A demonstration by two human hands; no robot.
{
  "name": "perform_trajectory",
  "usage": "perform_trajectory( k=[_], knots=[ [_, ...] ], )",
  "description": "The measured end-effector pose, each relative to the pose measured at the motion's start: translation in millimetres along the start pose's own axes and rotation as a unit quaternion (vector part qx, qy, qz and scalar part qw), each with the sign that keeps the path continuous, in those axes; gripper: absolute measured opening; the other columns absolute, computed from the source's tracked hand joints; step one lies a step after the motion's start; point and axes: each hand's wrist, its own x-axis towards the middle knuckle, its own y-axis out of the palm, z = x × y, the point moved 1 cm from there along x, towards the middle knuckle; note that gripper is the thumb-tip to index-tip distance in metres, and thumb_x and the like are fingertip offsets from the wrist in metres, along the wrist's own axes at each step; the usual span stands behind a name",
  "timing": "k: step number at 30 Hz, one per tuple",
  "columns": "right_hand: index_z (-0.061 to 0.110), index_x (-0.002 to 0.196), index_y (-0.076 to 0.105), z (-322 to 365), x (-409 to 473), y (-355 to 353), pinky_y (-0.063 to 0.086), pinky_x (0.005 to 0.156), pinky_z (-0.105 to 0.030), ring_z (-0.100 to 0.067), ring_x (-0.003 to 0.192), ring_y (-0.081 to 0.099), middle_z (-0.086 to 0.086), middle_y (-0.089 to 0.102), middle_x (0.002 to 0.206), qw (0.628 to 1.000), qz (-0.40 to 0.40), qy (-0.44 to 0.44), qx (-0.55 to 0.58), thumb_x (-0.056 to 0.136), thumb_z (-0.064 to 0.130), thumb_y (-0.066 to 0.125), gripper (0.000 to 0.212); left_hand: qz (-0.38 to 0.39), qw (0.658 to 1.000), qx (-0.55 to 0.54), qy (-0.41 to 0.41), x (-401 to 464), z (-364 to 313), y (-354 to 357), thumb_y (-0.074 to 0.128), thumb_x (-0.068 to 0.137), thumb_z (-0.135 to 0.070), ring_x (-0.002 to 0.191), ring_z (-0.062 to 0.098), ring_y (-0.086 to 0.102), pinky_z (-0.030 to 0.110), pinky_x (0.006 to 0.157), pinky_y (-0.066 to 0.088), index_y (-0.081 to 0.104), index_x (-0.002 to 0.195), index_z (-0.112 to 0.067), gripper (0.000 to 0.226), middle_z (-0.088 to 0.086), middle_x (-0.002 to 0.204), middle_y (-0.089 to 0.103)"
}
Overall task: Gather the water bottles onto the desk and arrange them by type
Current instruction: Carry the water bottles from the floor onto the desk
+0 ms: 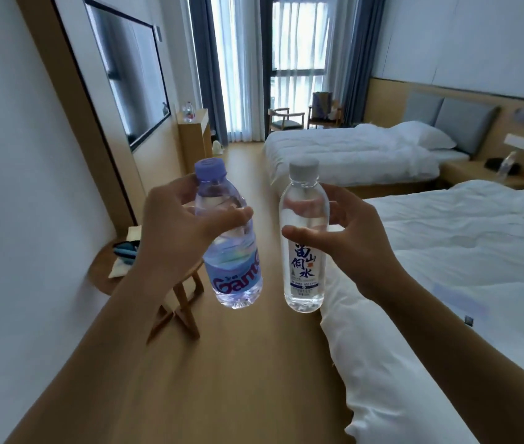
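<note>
While both arms reach out above the wooden floor (222,363), the left hand (177,232) grips a blue-capped, blue-labelled plastic water bottle (231,251), and the right hand (347,238) curls round a white-capped clear bottle (305,238); the far wooden desk (194,133) holds more bottles (187,111).

In my hands: glossy clear-plastic blue-capped bottle (231,248); smooth clear-plastic white-capped bottle (304,238) beside it; matt wooden floor (222,363) below.

Soft daylight enters through the sheer-curtained window (286,59) at 12 o'clock, glaring white. The room is evenly bright with faint shadows. Wide-angle bending curves the edges; everything is slightly blurred.
</note>
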Motion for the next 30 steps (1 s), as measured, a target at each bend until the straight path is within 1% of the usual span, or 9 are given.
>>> perform_trajectory(
  k=[3, 4, 7, 10, 14, 18, 20, 24, 30],
  knots=[
    [0.027, 0.131, 0.059, -13.6, 69.2, 18.5, 0.056, 0.080, -0.015, -0.001, 0.097, 0.068, 0.009, 0.070, 0.114, 1.000, -0.015, -0.008, -0.003, 0.065, 0.040, 0.087, 0.072, 0.005, 1.000, -0.022, 0.013, 66.2, 37.0, 6.7, 0.089, 0.066, -0.022, 0.070, -0.002, 0.071, 0.008, 0.060, 0.050, 0.069, 0.086, -0.036, 0.031, -0.025, 0.078, 0.073],
    [0.026, 0.131, 0.059, -17.0, 93.5, 25.3, 0.055, 0.079, -0.012, -0.001, 0.097, 0.068, 0.008, 0.070, 0.114, 1.000, -0.018, -0.009, -0.003, 0.066, 0.039, 0.087, 0.072, 0.008, 1.000, -0.021, 0.015, 89.6, 48.2, 7.4, 0.088, 0.064, -0.029, 0.071, -0.001, 0.071, 0.009, 0.061, 0.052, 0.069, 0.087, -0.036, 0.031, -0.026, 0.079, 0.073],
    [0.025, 0.131, 0.059, -25.7, 160.4, 44.9, 0.058, 0.087, -0.027, -0.008, 0.100, 0.069, 0.004, 0.071, 0.114, 1.000, -0.024, -0.010, 0.008, 0.068, 0.034, 0.088, 0.069, 0.014, 1.000, 0.003, 0.023, 157.7, 81.1, 8.8, 0.082, 0.059, -0.047, 0.074, -0.004, 0.071, 0.011, 0.065, 0.054, 0.069, 0.094, -0.035, 0.039, -0.029, 0.082, 0.072],
    [0.026, 0.127, 0.063, -40.6, 218.0, 60.3, 0.058, 0.086, -0.027, -0.006, 0.098, 0.070, 0.006, 0.073, 0.110, 0.999, -0.033, -0.020, 0.017, 0.070, 0.032, 0.087, 0.062, 0.014, 1.000, 0.016, 0.021, 217.3, 116.2, 13.4, 0.079, 0.058, -0.053, 0.077, -0.004, 0.070, 0.022, 0.072, 0.056, 0.069, 0.098, -0.035, 0.046, -0.026, 0.087, 0.072],
    [0.027, 0.124, 0.065, -68.6, 289.4, 78.0, 0.059, 0.087, -0.038, -0.010, 0.096, 0.071, 0.005, 0.074, 0.108, 0.999, -0.026, -0.009, 0.027, 0.069, 0.032, 0.086, 0.058, 0.003, 1.000, 0.002, 0.015, 281.4, 164.0, 21.8, 0.080, 0.056, -0.050, 0.072, -0.006, 0.070, 0.007, 0.061, 0.050, 0.068, 0.087, -0.042, 0.034, -0.030, 0.080, 0.071],
    [0.026, 0.127, 0.063, -105.0, 372.7, 96.5, 0.059, 0.089, -0.042, -0.014, 0.098, 0.071, 0.003, 0.074, 0.110, 0.999, -0.008, -0.010, 0.035, 0.068, 0.032, 0.086, 0.063, 0.000, 1.000, 0.012, 0.011, 346.7, 222.6, 39.0, 0.088, 0.060, -0.042, 0.071, -0.003, 0.071, 0.007, 0.061, 0.050, 0.069, 0.083, -0.043, 0.030, -0.027, 0.081, 0.072],
    [0.028, 0.127, 0.063, -126.5, 420.0, 106.2, 0.060, 0.086, -0.038, -0.011, 0.098, 0.071, 0.004, 0.073, 0.110, 0.999, 0.002, -0.018, 0.027, 0.066, 0.037, 0.086, 0.066, -0.002, 1.000, 0.016, 0.008, 383.6, 255.5, 50.6, 0.091, 0.062, -0.037, 0.072, 0.000, 0.072, 0.008, 0.061, 0.051, 0.070, 0.084, -0.042, 0.031, -0.023, 0.082, 0.074],
    [0.030, 0.128, 0.063, -166.5, 524.2, 120.6, 0.055, 0.071, -0.011, -0.001, 0.094, 0.069, 0.009, 0.073, 0.110, 0.999, 0.015, -0.039, 0.028, 0.054, 0.053, 0.080, 0.079, -0.017, 1.000, 0.024, 0.000, 471.2, 309.2, 78.7, 0.088, 0.052, -0.057, 0.073, -0.006, 0.070, 0.005, 0.058, 0.048, 0.069, 0.084, -0.042, 0.041, -0.028, 0.081, 0.072],
    [0.031, 0.132, 0.059, -211.3, 681.5, 128.9, 0.049, 0.070, -0.002, -0.002, 0.100, 0.067, 0.011, 0.071, 0.115, 0.998, 0.024, -0.064, 0.015, 0.055, 0.056, 0.077, 0.083, -0.038, 0.998, 0.041, -0.005, 604.3, 379.3, 112.7, 0.088, 0.061, -0.041, 0.075, 0.000, 0.071, 0.014, 0.066, 0.055, 0.074, 0.093, -0.030, 0.037, -0.017, 0.084, 0.075]
  ],
)
